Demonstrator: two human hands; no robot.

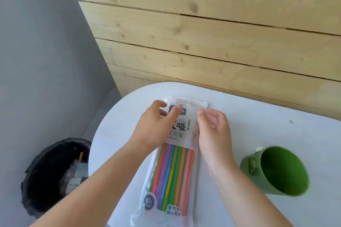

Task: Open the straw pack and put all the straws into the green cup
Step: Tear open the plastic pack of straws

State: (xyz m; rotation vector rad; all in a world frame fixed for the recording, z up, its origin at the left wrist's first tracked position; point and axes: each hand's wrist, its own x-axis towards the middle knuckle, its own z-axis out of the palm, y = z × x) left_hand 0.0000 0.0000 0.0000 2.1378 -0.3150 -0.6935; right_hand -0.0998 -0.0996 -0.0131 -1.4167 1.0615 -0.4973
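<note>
A long clear-and-white straw pack (173, 169) lies lengthwise on the white table (258, 127), with several coloured straws showing through its lower half. My left hand (156, 125) pinches the pack's top left part between thumb and fingers. My right hand (212, 131) rests on the pack's upper right edge, its fingers loosely curled and a fingertip touching the plastic near the sealed top; whether it pinches the film is unclear. The green cup (276, 171) stands upright to the right of the pack, with nothing visible inside it.
A black-lined waste bin (53, 175) with some scraps sits on the floor left of the table. A wooden plank wall (221, 33) runs behind the table, and a grey wall stands at the left.
</note>
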